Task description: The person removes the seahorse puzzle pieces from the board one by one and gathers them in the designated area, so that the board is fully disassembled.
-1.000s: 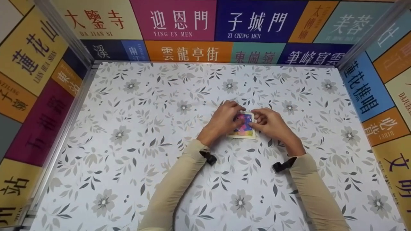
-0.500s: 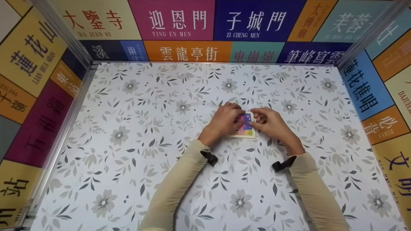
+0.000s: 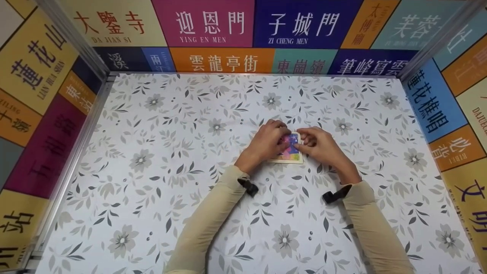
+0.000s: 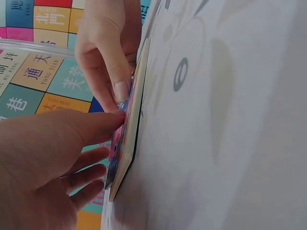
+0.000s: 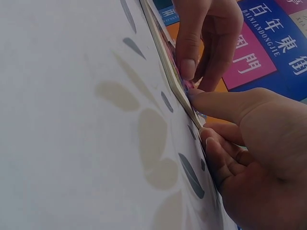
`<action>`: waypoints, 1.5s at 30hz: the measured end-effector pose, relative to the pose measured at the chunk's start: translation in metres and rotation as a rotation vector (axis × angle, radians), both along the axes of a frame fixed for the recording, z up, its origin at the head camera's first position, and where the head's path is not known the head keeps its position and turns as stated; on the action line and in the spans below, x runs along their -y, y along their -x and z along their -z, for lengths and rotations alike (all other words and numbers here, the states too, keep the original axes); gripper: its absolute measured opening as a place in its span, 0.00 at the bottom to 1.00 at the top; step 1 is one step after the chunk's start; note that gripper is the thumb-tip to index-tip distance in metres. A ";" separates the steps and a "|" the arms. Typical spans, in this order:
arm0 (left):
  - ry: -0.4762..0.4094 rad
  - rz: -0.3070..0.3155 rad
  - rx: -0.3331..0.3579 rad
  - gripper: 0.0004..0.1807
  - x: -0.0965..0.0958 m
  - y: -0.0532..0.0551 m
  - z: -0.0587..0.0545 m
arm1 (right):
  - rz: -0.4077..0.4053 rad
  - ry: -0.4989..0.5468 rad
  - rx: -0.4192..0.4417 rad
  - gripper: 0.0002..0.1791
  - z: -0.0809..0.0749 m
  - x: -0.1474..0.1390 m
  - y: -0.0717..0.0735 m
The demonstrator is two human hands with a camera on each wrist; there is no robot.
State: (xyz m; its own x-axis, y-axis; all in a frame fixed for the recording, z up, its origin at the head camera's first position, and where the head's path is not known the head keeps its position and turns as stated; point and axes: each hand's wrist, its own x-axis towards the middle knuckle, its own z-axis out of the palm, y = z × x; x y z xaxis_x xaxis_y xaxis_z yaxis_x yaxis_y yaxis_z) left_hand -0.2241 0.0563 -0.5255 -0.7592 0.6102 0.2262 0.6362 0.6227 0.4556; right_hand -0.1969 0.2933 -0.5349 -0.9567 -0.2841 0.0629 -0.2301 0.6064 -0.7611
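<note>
Tabletop (image 3: 190,106); board (image 4: 132,132), perhaps layered, in wrist views only

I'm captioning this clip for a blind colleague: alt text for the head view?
A person's left hand and right hand touch a small colourful picture on a white, flower-patterned table; the left covers part of it, the right grips its right edge. Walls with large Chinese characters stand behind and on both sides.
</note>
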 end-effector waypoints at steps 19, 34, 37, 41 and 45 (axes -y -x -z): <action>-0.106 0.067 0.133 0.16 -0.004 0.000 0.002 | 0.000 0.001 -0.014 0.30 0.001 0.001 -0.002; -0.121 0.082 0.130 0.23 -0.005 -0.001 0.005 | 0.009 0.032 0.022 0.30 0.002 0.001 -0.002; -0.116 0.090 0.140 0.24 -0.006 0.000 0.004 | 0.008 0.047 0.017 0.29 0.002 0.001 -0.002; -0.110 0.101 0.152 0.26 -0.006 0.000 0.002 | 0.009 0.042 0.002 0.28 0.003 0.001 -0.002; -0.092 0.090 0.142 0.27 -0.006 -0.001 0.001 | 0.015 0.031 -0.001 0.29 0.003 0.002 -0.003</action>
State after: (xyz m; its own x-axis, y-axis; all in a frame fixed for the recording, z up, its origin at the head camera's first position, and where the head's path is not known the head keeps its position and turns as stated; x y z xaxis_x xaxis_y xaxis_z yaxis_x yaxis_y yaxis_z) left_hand -0.2231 0.0624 -0.5266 -0.7309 0.6587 0.1787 0.6126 0.5177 0.5973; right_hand -0.1944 0.2917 -0.5378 -0.9607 -0.2679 0.0722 -0.2219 0.5860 -0.7793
